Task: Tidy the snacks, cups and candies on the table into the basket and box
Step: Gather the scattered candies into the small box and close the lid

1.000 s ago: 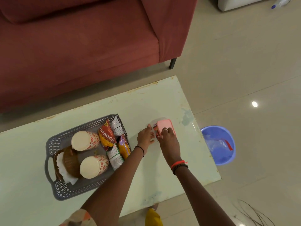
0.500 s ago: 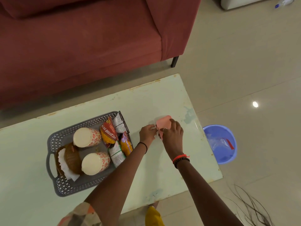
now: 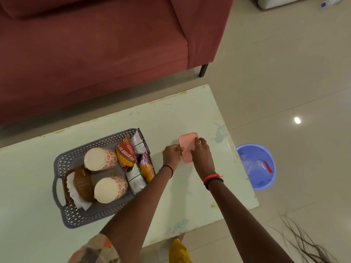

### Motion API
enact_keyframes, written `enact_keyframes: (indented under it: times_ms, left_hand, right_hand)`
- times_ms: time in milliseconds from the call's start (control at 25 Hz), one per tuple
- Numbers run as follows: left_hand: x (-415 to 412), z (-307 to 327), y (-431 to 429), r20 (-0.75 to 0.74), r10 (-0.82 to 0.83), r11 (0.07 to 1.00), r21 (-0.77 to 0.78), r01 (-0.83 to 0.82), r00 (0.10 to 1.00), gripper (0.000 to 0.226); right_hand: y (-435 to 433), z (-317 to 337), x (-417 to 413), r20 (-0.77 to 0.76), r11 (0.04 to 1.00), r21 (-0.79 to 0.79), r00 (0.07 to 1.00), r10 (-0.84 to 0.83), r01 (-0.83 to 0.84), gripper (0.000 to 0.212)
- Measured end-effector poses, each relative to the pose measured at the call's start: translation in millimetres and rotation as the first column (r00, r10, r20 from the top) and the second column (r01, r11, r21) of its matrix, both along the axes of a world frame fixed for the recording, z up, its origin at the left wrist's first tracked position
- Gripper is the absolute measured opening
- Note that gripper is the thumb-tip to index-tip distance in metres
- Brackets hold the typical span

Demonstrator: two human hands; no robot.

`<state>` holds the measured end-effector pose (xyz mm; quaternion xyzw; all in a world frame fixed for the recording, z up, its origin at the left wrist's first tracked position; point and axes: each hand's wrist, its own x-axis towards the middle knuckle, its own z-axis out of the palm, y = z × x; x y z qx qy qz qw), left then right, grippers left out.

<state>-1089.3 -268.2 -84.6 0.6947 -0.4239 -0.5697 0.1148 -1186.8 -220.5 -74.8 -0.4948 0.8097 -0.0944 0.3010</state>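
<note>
A small pink box (image 3: 187, 144) with its lid on lies flat on the pale green table (image 3: 190, 196), right of centre. My left hand (image 3: 171, 154) grips its left edge and my right hand (image 3: 201, 154) rests on its right side, fingers over the lid. The box's contents are hidden. Left of it stands a grey perforated basket (image 3: 76, 217) holding two patterned paper cups (image 3: 100, 158) on their sides, several snack packets (image 3: 127, 154) and a brown wicker bowl with paper (image 3: 79, 183).
A red sofa (image 3: 95, 54) runs along the far side of the table. A blue plastic bin (image 3: 256, 166) with a clear bag inside sits on the tiled floor just off the table's right edge.
The pink lid, tilted up over the box half a second ago, now lies flat on it. Both hands have stayed at the box and the candies seen earlier are covered.
</note>
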Motion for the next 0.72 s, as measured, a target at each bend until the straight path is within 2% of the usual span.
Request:
enact_keyframes:
  times_ms: [160,240,320,440,520,600,720]
  left_hand:
    - [-3.0,2.7,-2.9,0.026,-0.011,1.0,-0.022,0.011,1.0,0.03]
    - [-3.6,4.9,-4.7,0.021,-0.045,0.997,-0.062,0.047,0.999,0.041]
    - [-3.5,6.2,-5.7,0.023,-0.139,0.984,-0.111,0.141,0.99,0.056]
    - [-2.8,7.1,-4.3,0.132,-0.306,0.936,-0.137,0.323,0.943,0.059]
    - [-0.7,12.7,0.4,0.204,-0.362,0.906,-0.154,0.395,0.91,0.059]
    - [3.2,15.5,5.0,0.306,-0.412,0.84,-0.238,0.487,0.859,0.064]
    - [6.1,12.4,11.4,0.426,-0.595,0.646,-0.25,0.721,0.681,0.078]
  right_hand:
    - [1.4,-2.2,-4.5,-0.035,1.0,-0.014,0.999,-0.008,0.008,0.049]
    - [3.3,-2.5,-7.3,0.004,0.999,-0.032,0.999,-0.039,0.039,0.048]
    - [3.0,-3.6,-12.7,0.07,0.996,-0.042,0.994,-0.08,0.083,0.047]
    - [2.8,-3.8,-22.2,0.137,0.999,-0.002,0.989,-0.048,0.049,0.057]
    - [5.6,-3.3,-26.6,0.25,0.992,0.017,0.96,-0.124,0.123,0.054]
    - [9.7,-2.7,-27.4,0.345,0.952,0.009,0.892,-0.291,0.307,0.049]
    - [12.9,-5.1,-29.0,0.393,0.839,0.123,0.751,-0.531,0.53,0.05]
